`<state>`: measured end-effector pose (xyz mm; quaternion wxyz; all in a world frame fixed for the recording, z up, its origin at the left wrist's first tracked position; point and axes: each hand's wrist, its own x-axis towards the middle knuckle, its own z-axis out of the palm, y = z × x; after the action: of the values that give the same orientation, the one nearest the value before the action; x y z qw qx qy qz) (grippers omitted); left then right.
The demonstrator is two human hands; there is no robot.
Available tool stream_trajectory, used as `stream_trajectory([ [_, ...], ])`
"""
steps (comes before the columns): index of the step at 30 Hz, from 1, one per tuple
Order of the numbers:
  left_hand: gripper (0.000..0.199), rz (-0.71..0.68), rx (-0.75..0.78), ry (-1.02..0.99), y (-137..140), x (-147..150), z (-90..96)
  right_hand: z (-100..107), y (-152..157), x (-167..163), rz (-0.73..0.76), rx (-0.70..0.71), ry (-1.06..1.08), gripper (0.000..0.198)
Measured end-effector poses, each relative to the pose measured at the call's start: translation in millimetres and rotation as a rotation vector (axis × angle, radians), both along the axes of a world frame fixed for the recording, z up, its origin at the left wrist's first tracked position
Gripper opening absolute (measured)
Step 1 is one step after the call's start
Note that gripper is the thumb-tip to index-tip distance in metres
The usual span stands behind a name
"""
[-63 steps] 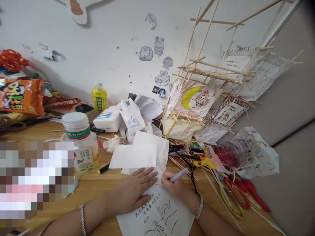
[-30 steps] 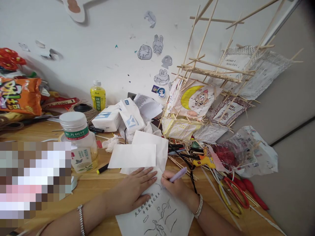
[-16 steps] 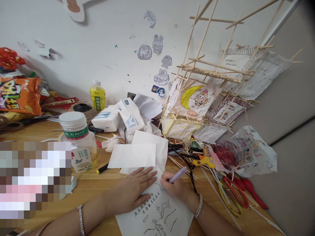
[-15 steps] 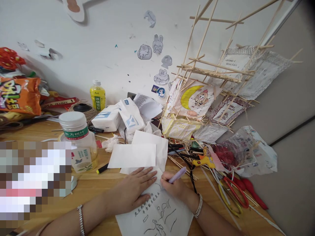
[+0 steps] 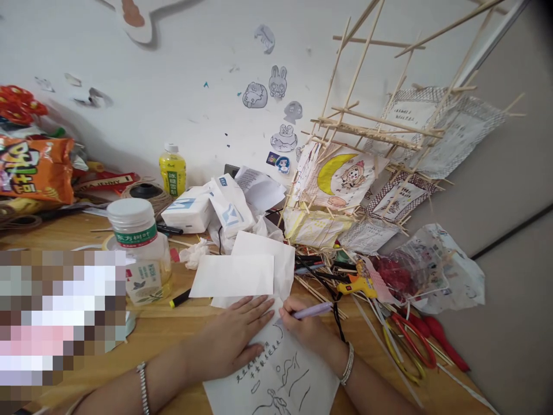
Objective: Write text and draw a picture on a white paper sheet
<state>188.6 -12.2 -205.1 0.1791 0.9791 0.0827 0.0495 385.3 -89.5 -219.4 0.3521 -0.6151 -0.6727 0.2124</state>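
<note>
On the wooden table lies a white sheet of paper bearing black handwritten characters and line drawings. My left hand rests flat on its upper left part, fingers stretched out. In my right hand a light purple pen is gripped, its barrel leaning to the right. The pen's tip is hidden by the fingers, close to a short curved line near the sheet's top. Just beyond the hands lie blank white papers, partly overlapping.
A stick frame with drawn paper panels stands back right. A yellow glue gun, red-handled scissors and thin sticks lie right. A plastic jar, tissue packs and a yellow bottle stand left and behind. The lower left is pixelated.
My right hand has shifted slightly, and the pen has tipped lower toward the right. The curved line beside it looks longer. My left hand stays in place.
</note>
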Motion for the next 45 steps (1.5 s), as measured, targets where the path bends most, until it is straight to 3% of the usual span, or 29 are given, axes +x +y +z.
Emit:
stream_trajectory([
  [8, 0.057, -0.018, -0.04, -0.092, 1.3, -0.7, -7.4, -2.6, 1.2, 1.9, 0.046, 0.041, -0.026, 0.029],
  [17, 0.056, -0.004, -0.005, -0.008, 0.3, -0.4, -2.7, -4.4, 1.0, 1.6, -0.008, 0.082, -0.067, 0.031],
  [25, 0.057, -0.02, -0.043, -0.095, 2.1, -1.0, -8.1, -1.3, 0.7, 0.3, 0.027, 0.069, -0.069, 0.03],
  [30, 0.056, -0.018, -0.015, -0.06, 2.0, -0.8, -7.4, -7.9, 2.0, 3.0, -0.062, 0.079, -0.073, 0.03],
  [45, 0.056, -0.004, 0.02, 0.025, 0.0, -0.9, -5.3, -4.1, 1.1, 2.1, -0.044, 0.081, -0.101, 0.029],
])
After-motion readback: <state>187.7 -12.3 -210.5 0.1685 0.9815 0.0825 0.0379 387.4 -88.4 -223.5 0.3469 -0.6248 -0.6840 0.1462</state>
